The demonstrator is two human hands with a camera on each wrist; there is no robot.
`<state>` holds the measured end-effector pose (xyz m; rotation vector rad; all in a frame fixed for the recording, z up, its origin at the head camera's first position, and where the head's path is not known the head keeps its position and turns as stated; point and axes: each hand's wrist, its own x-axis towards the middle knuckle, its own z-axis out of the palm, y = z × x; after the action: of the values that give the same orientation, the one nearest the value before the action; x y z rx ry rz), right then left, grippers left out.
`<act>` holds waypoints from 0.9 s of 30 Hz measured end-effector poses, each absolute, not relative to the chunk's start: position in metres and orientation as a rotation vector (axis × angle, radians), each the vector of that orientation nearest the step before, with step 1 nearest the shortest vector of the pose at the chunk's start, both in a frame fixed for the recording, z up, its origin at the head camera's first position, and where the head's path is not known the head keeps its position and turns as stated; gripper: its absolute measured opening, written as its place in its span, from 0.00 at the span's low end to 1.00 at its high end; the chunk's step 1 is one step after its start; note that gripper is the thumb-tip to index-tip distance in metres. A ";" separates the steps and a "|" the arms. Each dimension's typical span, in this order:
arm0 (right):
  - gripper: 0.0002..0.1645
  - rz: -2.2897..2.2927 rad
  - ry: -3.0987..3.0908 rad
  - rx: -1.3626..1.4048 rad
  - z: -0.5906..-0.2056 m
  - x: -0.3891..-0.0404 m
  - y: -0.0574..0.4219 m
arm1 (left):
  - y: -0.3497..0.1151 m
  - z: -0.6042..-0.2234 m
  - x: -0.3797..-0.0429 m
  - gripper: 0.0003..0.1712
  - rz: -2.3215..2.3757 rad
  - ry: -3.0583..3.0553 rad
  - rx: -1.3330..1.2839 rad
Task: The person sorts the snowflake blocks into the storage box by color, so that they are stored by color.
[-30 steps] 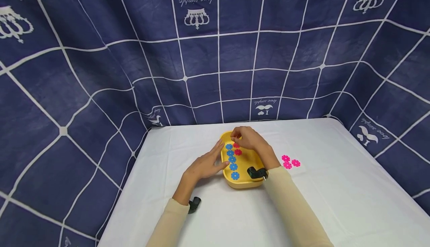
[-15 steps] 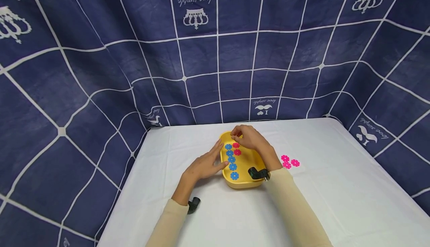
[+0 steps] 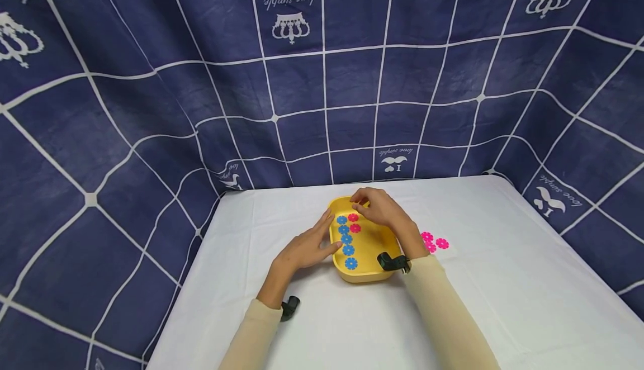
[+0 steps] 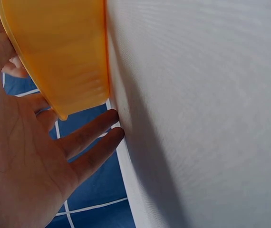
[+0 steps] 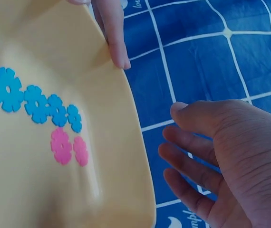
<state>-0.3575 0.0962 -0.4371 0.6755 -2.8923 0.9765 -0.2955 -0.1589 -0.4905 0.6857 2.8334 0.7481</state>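
A yellow tray [image 3: 369,244] with rounded corners stands on the white table. Inside it several blue flower-shaped discs [image 5: 35,103] lie in a row along the left side. Beside the far end of that row are two pink flower-shaped discs [image 5: 62,146]. My left hand [image 3: 307,247] rests at the tray's left side, fingers spread along the outside and thumb over the rim. Over the far right part of the tray is my right hand [image 3: 379,208]; in the right wrist view its fingers are loosely bent, with nothing between them.
Several loose pink flower-shaped discs [image 3: 441,243] lie on the white tablecloth [image 3: 503,280] to the right of the tray, partly behind the right wrist. A dark blue curtain [image 3: 352,79] with white grid lines surrounds the table's back and sides.
My right hand has moved slightly right, away from the two pink discs, and its fingertips look more apart. The left hand and the discs in the tray stay where they were.
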 end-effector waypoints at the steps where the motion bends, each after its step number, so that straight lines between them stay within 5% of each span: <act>1: 0.15 0.983 -2.888 0.673 -0.437 -0.357 0.098 | -0.159 -0.491 -0.296 0.51 0.753 2.834 0.690; 27: 0.21 1.132 -2.736 0.719 -0.432 -0.325 0.164 | -0.159 -0.492 -0.294 0.53 0.728 2.846 0.688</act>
<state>-0.3245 0.1636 -0.4315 0.7190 -2.7362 1.1322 -0.2939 -0.1585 -0.4916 0.6880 2.8456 0.7276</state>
